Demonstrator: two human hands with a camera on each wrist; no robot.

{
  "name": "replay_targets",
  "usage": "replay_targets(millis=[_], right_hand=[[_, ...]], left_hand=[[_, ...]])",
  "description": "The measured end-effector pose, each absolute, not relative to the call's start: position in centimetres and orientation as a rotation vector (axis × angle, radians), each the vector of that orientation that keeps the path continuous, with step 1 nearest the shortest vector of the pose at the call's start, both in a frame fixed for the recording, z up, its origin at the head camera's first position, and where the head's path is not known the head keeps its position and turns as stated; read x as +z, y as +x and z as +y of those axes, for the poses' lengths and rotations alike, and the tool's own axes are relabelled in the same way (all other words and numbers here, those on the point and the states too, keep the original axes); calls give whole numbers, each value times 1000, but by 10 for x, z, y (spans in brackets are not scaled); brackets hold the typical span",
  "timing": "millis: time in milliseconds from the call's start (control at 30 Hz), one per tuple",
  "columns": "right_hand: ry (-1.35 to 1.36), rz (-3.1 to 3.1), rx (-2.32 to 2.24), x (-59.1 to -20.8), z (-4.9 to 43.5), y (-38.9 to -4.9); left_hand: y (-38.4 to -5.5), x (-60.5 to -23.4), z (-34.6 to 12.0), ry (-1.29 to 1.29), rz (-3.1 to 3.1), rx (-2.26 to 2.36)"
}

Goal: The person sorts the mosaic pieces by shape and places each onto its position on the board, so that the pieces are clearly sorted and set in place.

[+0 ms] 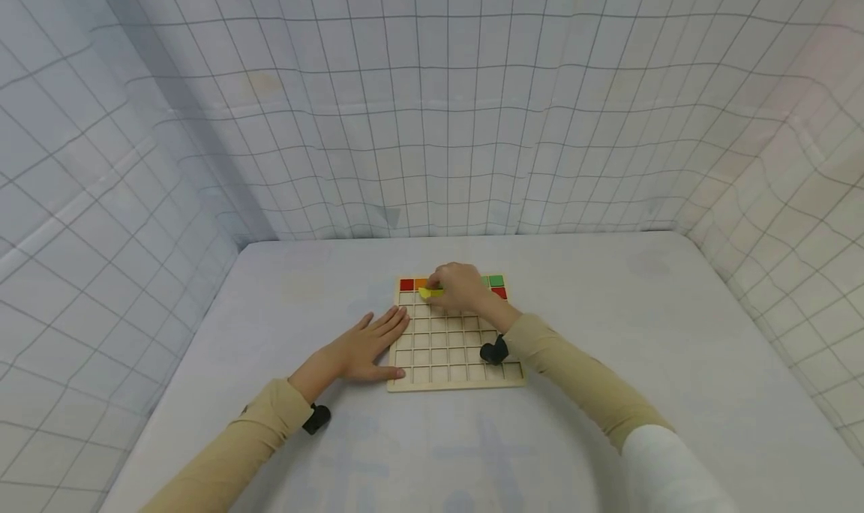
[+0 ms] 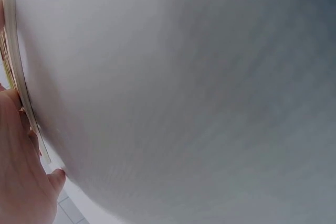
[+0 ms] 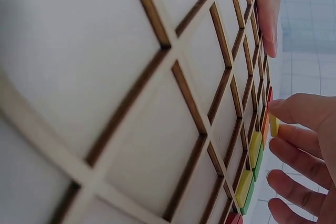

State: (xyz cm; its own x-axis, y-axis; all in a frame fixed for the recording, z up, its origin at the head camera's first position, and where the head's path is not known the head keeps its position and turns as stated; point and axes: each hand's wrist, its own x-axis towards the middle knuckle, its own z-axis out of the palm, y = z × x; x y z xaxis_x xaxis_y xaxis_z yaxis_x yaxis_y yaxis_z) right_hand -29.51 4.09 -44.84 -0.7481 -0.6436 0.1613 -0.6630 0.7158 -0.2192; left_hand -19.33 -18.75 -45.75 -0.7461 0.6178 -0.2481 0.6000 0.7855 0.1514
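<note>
A wooden grid board (image 1: 457,385) lies on the table, with coloured square tiles along its far edge. My right hand (image 1: 459,286) is over the far rows and pinches a yellow tile (image 3: 273,125) between thumb and forefinger. Spread across the board's left edge, my left hand (image 1: 370,348) has straight fingers and thumb touching the frame. A red tile (image 1: 407,284) fills the far left corner, beside an orange tile (image 1: 421,283). At the far right are a green tile (image 1: 496,280) and, nearer, a red tile (image 1: 499,293). My right hand partly hides the far row.
The white tabletop (image 1: 601,303) surrounds the board. Grid-patterned white curtains (image 1: 432,145) hang behind it and on both sides. A black wrist device (image 1: 495,350) is on my right wrist, over the board; another black device (image 1: 316,418) is on the left wrist.
</note>
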Motion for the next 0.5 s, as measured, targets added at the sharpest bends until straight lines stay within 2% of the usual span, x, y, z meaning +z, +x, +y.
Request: replay_targets(millis=[500], right_hand=[[1033,-2953,393,-451,33,-295]], left_hand=[[-192,-457,-187,954,2703,89]])
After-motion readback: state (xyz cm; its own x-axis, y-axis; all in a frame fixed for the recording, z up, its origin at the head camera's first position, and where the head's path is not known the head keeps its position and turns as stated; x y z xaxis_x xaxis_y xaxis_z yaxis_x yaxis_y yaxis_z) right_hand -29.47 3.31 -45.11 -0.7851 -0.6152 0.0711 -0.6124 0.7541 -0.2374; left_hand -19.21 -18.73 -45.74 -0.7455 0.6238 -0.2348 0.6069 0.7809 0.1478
